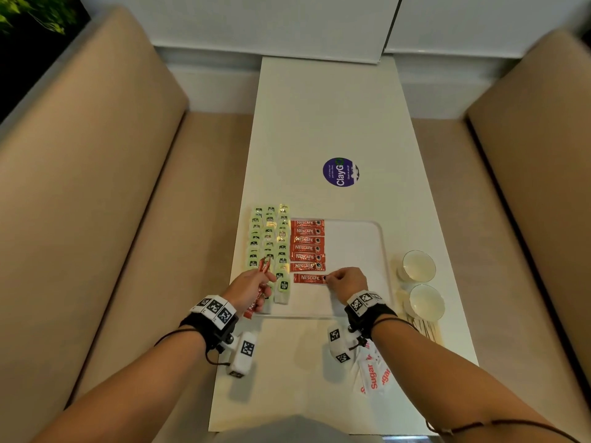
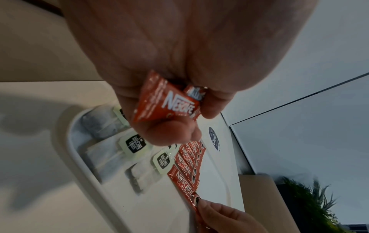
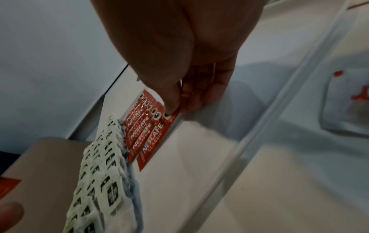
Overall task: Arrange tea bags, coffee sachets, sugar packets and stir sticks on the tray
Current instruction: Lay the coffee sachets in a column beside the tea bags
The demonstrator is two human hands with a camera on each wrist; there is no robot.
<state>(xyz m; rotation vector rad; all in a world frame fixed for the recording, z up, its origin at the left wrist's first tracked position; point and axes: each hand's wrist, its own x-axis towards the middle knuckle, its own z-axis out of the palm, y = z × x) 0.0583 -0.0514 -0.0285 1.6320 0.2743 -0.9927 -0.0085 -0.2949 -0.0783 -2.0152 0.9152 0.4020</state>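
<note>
Pinching the nearest coffee sachet [image 1: 309, 278] flat on the tray [image 1: 355, 238], right hand [image 1: 347, 281]; left hand [image 1: 251, 287] grips spare sachets [image 2: 167, 100]

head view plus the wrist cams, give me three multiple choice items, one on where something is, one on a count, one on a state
1. Where do the sugar packets lie?
A. on the table, off the tray, near the right forearm
B. in the tray's far corner
C. inside a cup

2. How many coffee sachets lie flat in the column on the tray, counting the one being placed?
A. three
B. seven
C. twelve

3. What is the left hand doing?
A. lying flat and open on the table
B. gripping a bunch of spare coffee sachets
C. lifting a cup

Key: 1 A, the head view shows them on bare table nearer than the tray edge. 2 B, six lie in a row and the right hand pinches the seventh sachet. 3 B, the left wrist view shows fingers curled round red sachets.
</note>
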